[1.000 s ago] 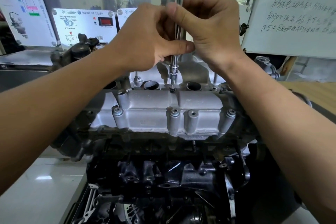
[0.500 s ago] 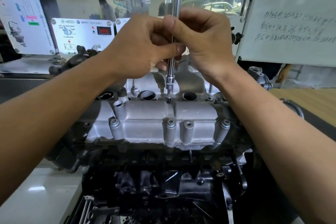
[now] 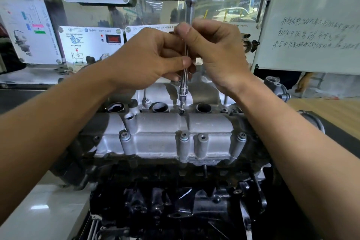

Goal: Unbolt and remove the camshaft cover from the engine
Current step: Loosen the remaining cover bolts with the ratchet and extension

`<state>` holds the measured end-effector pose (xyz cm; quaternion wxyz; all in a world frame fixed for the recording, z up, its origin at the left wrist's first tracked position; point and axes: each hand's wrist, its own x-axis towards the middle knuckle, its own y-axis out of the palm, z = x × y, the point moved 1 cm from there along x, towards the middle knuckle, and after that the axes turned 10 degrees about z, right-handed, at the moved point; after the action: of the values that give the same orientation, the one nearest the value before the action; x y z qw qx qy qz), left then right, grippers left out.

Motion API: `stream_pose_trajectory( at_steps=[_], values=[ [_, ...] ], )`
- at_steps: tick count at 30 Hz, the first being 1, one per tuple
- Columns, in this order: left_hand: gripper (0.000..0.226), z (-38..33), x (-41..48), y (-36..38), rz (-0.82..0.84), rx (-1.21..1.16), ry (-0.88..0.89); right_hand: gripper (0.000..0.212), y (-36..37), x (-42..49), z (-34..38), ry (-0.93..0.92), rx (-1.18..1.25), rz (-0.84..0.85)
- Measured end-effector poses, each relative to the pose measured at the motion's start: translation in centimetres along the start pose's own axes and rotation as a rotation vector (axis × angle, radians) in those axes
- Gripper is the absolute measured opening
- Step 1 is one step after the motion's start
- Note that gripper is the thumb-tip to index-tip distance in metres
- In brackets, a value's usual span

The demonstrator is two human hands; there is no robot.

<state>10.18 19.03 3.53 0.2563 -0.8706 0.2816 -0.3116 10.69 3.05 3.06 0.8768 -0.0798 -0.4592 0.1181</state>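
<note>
My left hand [image 3: 148,58] and right hand [image 3: 216,52] both pinch the upright steel driver [image 3: 189,11] between thumb and fingers, its tip on a bolt [image 3: 181,112] at the far edge of the silver cover [image 3: 161,132], directly below them atop the engine [image 3: 175,200].

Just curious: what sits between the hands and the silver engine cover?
A slim steel extension bar, its tip on a bolt in the cover, per the head view.

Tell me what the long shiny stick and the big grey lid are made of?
The extension bar looks like chrome-plated steel: mirror-bright, with sharp reflections. The camshaft cover looks like bare cast aluminium: dull pale grey, slightly grainy. Both judged by look only.
</note>
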Motion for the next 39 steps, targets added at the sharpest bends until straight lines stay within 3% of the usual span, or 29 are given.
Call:
stream_pose_trajectory(
  at_steps=[6,8,11,14,19,25,28,31,36,39],
  values=[
    [0.053,0.4,0.8,1.1,-0.139,0.029,0.006,0.033,-0.1,0.0,-0.1,-0.009,0.005,-0.096],
    [0.049,0.4,0.7,1.1,-0.094,-0.015,-0.045,0.035,-0.2,0.1,-0.1,-0.003,-0.002,-0.106],
    [0.017,0.3,0.3,1.0,0.049,-0.08,-0.081,0.027,-0.3,0.0,0.0,-0.018,0.014,-0.089],
    [0.019,0.2,0.1,0.6,0.129,-0.078,-0.088,0.031,-0.3,-0.1,0.0,-0.018,-0.005,-0.05],
    [0.014,0.3,0.2,0.7,0.015,-0.087,-0.093,0.016,-0.3,0.0,-0.1,-0.018,0.014,-0.055],
    [0.022,0.7,0.5,1.6,-0.199,0.069,-0.037,0.034,-0.1,0.0,-0.1,-0.052,0.07,-0.092],
    [0.026,0.9,0.9,2.3,-0.271,0.121,-0.046,0.032,-0.3,0.1,-0.4,-0.051,0.094,-0.106],
    [0.013,0.8,1.0,2.2,-0.176,0.079,-0.104,0.031,-0.4,0.1,-0.5,-0.019,0.091,-0.112],
    [0.017,0.4,0.1,0.9,0.082,-0.09,-0.17,0.025,-0.3,-0.2,-0.1,0.014,0.095,-0.066],
    [0.014,0.3,0.0,0.9,0.02,-0.003,-0.174,0.024,-0.2,-0.2,0.2,-0.025,0.116,-0.062]
  ],
)
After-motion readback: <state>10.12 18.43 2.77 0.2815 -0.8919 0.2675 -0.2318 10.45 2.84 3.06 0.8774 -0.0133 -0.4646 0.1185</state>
